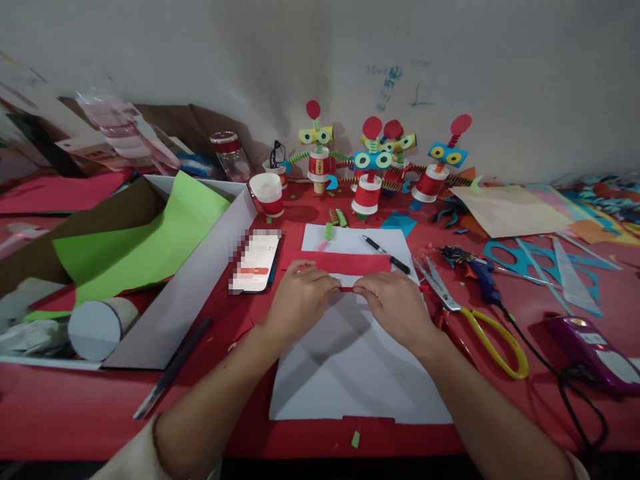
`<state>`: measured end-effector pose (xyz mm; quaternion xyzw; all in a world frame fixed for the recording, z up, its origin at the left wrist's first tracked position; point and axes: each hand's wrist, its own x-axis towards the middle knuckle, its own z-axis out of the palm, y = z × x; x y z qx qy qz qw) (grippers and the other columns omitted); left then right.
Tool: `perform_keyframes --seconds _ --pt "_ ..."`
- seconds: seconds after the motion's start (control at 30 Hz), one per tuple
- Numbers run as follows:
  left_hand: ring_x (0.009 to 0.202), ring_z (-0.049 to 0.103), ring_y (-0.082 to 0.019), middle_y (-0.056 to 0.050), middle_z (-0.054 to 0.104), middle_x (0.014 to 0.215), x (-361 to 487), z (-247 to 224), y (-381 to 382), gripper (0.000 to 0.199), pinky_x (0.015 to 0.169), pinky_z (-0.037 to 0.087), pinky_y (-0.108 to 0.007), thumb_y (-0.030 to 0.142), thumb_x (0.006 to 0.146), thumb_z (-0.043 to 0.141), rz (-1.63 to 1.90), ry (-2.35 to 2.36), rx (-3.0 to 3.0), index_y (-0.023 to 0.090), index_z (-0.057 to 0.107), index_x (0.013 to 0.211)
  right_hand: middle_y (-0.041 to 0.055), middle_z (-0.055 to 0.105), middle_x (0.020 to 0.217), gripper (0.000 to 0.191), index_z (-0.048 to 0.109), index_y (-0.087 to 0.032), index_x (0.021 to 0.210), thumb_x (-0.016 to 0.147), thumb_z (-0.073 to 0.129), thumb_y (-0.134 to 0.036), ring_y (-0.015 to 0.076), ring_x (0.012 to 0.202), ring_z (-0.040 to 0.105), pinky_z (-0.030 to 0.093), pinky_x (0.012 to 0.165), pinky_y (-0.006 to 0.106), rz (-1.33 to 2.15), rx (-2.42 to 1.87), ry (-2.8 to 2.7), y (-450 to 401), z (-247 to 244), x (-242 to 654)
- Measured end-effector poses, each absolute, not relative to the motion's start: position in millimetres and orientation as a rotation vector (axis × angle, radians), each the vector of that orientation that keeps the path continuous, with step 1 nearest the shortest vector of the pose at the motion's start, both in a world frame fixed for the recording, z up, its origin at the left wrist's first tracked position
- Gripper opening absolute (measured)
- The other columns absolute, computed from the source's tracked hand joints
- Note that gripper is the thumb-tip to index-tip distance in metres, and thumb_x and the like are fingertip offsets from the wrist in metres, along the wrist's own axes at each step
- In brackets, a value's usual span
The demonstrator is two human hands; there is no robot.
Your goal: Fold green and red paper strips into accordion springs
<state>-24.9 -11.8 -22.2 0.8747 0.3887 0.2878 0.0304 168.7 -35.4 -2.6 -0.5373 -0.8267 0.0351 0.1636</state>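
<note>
Both my hands meet over a white board on the red table. My left hand and my right hand pinch a narrow red paper strip between thumbs and fingers. Just behind them lies a wider red paper; whether the two are one sheet is hidden by my fingers. A black pen rests on the board beyond my right hand. Small folded green and pink paper springs sit at the board's far edge.
Several paper-cup robot figures stand along the wall beside stacked cups. Left are a phone, a dark pen and a box of paper. Scissors, a glue gun and a purple device lie right.
</note>
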Motion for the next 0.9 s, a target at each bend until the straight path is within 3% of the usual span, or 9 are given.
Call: perform_keyframes --seconds 0.2,0.37,0.73,0.9 --pt "0.086 0.066 -0.020 -0.004 0.073 0.089 -45 -19 -1 0.015 0.079 0.050 -0.035 0.017 0.077 0.068 1.003 1.180 2.416 0.021 0.068 0.091 0.0026 0.074 0.080 0.019 0.070 -0.020 0.083 0.090 0.054 -0.016 0.0188 0.074 0.065 0.038 0.069 0.030 0.104 -1.555 -2.297 -34 1 174" --pt "0.077 0.065 -0.017 -0.002 0.071 0.081 -44 -12 -2 0.003 0.074 0.050 -0.030 0.018 0.076 0.069 1.003 1.174 2.293 0.021 0.068 0.076 0.0033 0.075 0.081 0.018 0.071 -0.020 0.083 0.090 0.055 -0.016 0.0189 0.075 0.065 0.038 0.069 0.029 0.104 -1.554 -2.264 -35 0 175" --pt "0.066 0.060 -0.014 0.004 0.071 0.067 -58 -9 5 0.015 0.089 0.039 -0.042 0.025 0.080 0.065 0.950 1.280 2.354 0.023 0.066 0.065 0.0029 0.074 0.080 0.020 0.069 -0.020 0.083 0.089 0.052 -0.012 0.0184 0.075 0.066 0.040 0.070 0.029 0.153 -1.512 -2.233 -34 1 177" --pt "0.068 0.060 -0.015 0.003 0.070 0.067 -54 -8 2 0.010 0.089 0.038 -0.042 0.024 0.081 0.063 0.980 1.291 2.328 0.026 0.072 0.085 0.0028 0.074 0.078 0.019 0.069 -0.020 0.082 0.088 0.052 -0.014 0.0178 0.073 0.065 0.039 0.067 0.028 0.141 -1.517 -2.222 -34 -1 178"
